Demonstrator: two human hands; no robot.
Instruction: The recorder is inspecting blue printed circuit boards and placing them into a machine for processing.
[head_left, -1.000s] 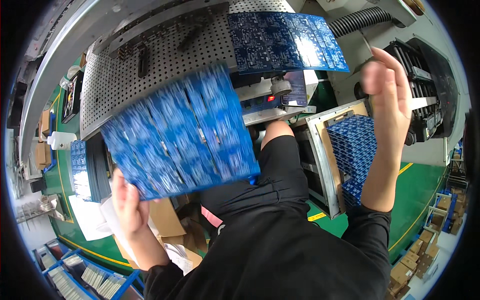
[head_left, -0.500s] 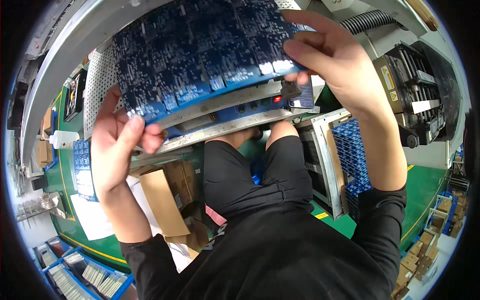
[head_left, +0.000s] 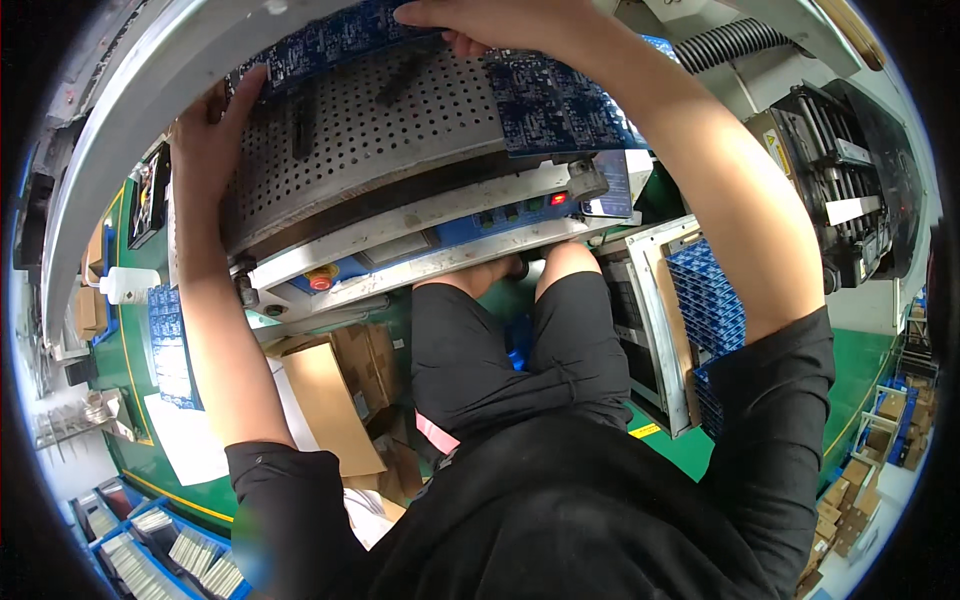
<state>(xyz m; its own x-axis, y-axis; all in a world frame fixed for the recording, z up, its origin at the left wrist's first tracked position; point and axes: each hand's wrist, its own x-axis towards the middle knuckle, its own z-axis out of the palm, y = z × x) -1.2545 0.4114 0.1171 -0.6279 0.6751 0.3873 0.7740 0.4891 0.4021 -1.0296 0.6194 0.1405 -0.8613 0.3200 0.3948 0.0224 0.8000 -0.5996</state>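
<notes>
Passable right here over front edge of perforated plate [head_left: 400, 130], between left hand [head_left: 207, 150] and second board [head_left: 560, 105]. Blocked at far side by held board [head_left: 330, 42] and right hand [head_left: 490, 22]. Hemmed in on left by curved grey frame [head_left: 112, 130]. Crossed on right by slanting right forearm [head_left: 690, 120]. Mind metal knob [head_left: 588, 180] just below second board.

The person [head_left: 540, 450] is wearing a loose black shirt [head_left: 560, 520]. On both sides of the shirt, wide black sleeves [head_left: 768, 385] are leaving the forearms [head_left: 225, 340] bare. Past the shirt, black shorts [head_left: 560, 340] with a dark string [head_left: 573, 378] are stopping near the knees [head_left: 568, 260]. The left hand [head_left: 208, 135] and right hand [head_left: 490, 22] are showing bare.
</notes>
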